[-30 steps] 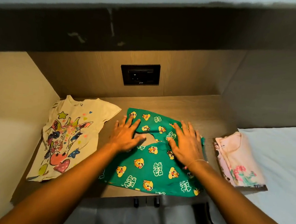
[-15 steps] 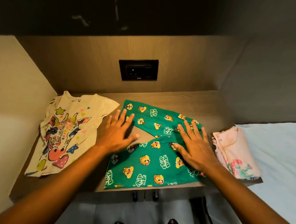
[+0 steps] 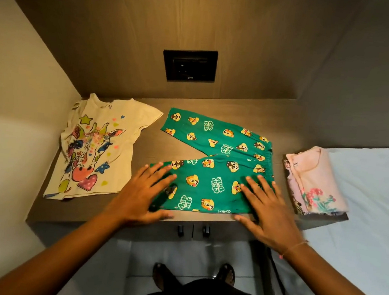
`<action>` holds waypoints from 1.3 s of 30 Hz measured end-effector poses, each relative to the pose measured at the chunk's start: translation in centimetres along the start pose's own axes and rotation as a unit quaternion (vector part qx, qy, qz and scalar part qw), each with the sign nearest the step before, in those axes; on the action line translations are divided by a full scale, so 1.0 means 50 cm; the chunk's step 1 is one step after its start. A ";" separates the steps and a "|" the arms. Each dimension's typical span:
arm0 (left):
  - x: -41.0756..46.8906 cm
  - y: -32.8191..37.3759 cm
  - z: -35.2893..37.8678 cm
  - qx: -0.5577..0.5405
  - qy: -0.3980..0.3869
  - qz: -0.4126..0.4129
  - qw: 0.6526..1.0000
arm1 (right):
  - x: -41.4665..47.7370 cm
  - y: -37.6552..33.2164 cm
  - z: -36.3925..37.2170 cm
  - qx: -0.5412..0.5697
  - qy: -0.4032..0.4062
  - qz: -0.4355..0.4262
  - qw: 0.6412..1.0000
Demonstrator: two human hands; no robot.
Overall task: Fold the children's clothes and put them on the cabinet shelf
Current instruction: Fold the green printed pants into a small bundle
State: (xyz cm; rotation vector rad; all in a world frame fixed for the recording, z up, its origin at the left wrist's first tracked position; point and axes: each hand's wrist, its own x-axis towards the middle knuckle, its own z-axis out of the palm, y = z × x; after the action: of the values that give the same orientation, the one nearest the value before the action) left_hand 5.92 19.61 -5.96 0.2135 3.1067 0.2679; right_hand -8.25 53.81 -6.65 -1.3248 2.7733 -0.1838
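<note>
Nearer the shelf (image 3: 205, 222) edge than before, both flat hands.

Black wall socket (image 3: 189, 65) on the back panel; white bed (image 3: 372, 188) at right.

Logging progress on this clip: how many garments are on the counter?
3: cream shirt flat at left, green pants in the middle under both hands, folded pink garment at right, which may be more than one piece.

Matt wood-grain shelf (image 3: 228, 104); soft, probably cotton green trousers (image 3: 212, 173).
</note>
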 end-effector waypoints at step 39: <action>0.243 0.108 0.040 -0.041 -0.085 -0.229 0.969 | 0.029 0.036 -0.034 0.044 -0.051 0.100 0.993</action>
State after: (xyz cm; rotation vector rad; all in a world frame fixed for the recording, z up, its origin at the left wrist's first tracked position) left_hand -5.33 26.87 -7.07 -0.4540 2.8561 0.3404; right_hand -10.72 53.94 -5.19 -1.0009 2.7526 -0.2191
